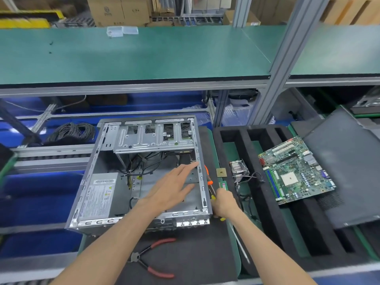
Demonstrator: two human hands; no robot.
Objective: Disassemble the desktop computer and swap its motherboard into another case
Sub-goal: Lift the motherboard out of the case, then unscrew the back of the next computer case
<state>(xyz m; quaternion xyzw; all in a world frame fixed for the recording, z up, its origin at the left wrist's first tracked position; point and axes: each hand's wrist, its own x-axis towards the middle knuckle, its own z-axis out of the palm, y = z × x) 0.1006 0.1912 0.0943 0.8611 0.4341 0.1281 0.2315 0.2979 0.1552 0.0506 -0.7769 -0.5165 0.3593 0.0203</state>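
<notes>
- The motherboard point(296, 171) is already out of the computer case point(139, 171). It lies face up on the black foam tray point(253, 182) to the right, leaning partly onto a grey side panel point(345, 171).
- Its long axis runs from near-left to far-right: the white expansion slots sit at the far end, the blue memory slots along its left edge, and the empty CPU socket near the middle.
- The case lies on its side with the open face up. The power supply point(100, 194) is at its left, the drive cage point(154, 134) at the far end, and loose cables trail between them.
- The left hand point(174, 188) is spread flat with fingers extended over the bare floor of the case, holding nothing.
- The right hand point(223, 202) is curled closed just outside the case's right wall, around a tool with a yellow-and-black grip. I take it to be a screwdriver point(213, 197), though most of it is hidden.
- My reading is that removal is done and this is the checking or clearing stage. Next the board needs lifting by its edges toward the second case, which I cannot pick out with certainty.
- A heatsink fan point(238, 168), a memory stick point(223, 185) and red-handled pliers point(152, 258) lie nearby on the surface.
</notes>
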